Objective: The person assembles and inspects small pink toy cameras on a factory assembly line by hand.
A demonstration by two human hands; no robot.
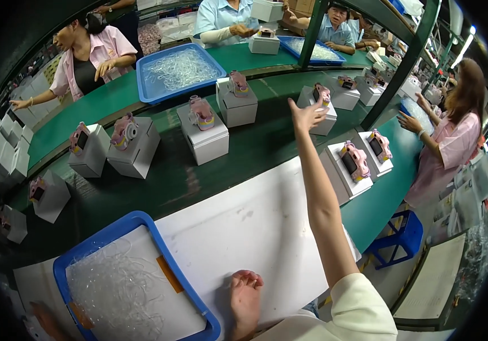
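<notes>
My right hand stretches far out over the green conveyor belt, fingers spread and holding nothing. Just beside its fingertips is a white box with a pink toy camera lying on top. My left hand rests palm up at the white tabletop, its fingers loosely curled and nothing in them. Left of it stands a blue tray holding a heap of thin clear plastic loops. Two more pink cameras on white boxes sit right of my right forearm.
Several white boxes with pink cameras line the belt. Across it, co-workers stand by blue trays of clear loops. A green post rises at right, near a person in pink. A blue stool is below. A blurred hand shows lower left.
</notes>
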